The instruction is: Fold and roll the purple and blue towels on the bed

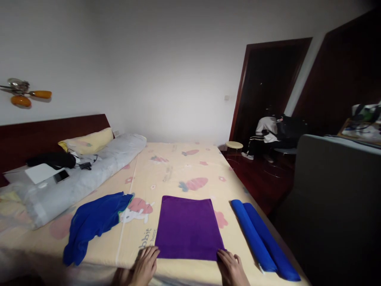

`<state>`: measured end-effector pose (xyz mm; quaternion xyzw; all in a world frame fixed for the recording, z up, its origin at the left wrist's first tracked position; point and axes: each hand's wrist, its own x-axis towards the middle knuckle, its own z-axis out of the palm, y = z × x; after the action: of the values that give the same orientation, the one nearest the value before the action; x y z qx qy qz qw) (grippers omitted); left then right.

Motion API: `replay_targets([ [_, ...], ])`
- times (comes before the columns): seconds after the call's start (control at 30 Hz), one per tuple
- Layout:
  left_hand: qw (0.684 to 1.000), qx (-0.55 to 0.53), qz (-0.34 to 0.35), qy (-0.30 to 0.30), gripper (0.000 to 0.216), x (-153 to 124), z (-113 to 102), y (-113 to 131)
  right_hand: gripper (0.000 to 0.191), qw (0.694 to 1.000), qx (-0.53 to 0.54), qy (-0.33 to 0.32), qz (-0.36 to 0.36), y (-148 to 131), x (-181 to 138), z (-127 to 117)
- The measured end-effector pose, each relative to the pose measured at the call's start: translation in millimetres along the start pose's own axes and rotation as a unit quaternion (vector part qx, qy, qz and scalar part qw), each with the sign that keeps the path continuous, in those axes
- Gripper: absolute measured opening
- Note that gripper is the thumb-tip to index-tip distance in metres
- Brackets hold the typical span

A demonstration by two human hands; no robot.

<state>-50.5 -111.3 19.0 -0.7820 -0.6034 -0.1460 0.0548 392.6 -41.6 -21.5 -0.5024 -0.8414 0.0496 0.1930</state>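
Note:
A purple cloth (189, 228), perhaps a towel, lies flat and roughly square on the bed in front of me. My left hand (145, 265) is closed at its near left corner, with the fingertips on the edge. At the near right corner, my right hand (232, 267) grips the cloth between bent fingers; the thumbs are mostly hidden. Left of the cloth a crumpled blue cloth (97, 220) is spread loosely. To the right, two rolled blue cloths (256, 234) lie side by side, slanting along the bed's edge.
The bed (169, 159) has a cream sheet with carrot prints. A grey quilt (89, 190), a pillow (89, 142), a phone (61, 176) and cables lie near the headboard. Beyond the bed are a round stool (233, 145) and a seated person (268, 131). A grey panel (336, 190) stands at right.

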Motion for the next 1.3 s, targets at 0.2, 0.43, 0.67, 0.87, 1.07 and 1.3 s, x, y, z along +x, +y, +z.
replay_targets([
  [0.2,0.997,-0.053,-0.06,-0.015,0.039,29,-19,13,0.038,0.999,0.025,0.035,0.025,-14,20,-23],
  [0.43,0.972,-0.071,-0.224,-0.017,0.035,72,-6,0,0.033,0.982,0.046,0.081,0.162,-15,60,-34],
  [0.67,0.976,0.076,-0.206,-0.004,0.047,80,17,37,0.034,0.977,-0.053,0.162,0.126,-39,71,-15],
  [0.87,0.995,-0.039,-0.042,-0.084,0.059,91,51,118,0.028,0.993,-0.021,0.11,-0.019,-123,83,17],
  [1.07,0.999,-0.001,-0.003,-0.046,0.06,63,39,72,0.034,0.988,-0.072,0.134,0.019,-83,63,18],
  [1.3,0.998,0.039,-0.012,-0.049,0.062,35,17,0,0.039,0.986,-0.12,0.109,0.034,-30,42,-7],
])
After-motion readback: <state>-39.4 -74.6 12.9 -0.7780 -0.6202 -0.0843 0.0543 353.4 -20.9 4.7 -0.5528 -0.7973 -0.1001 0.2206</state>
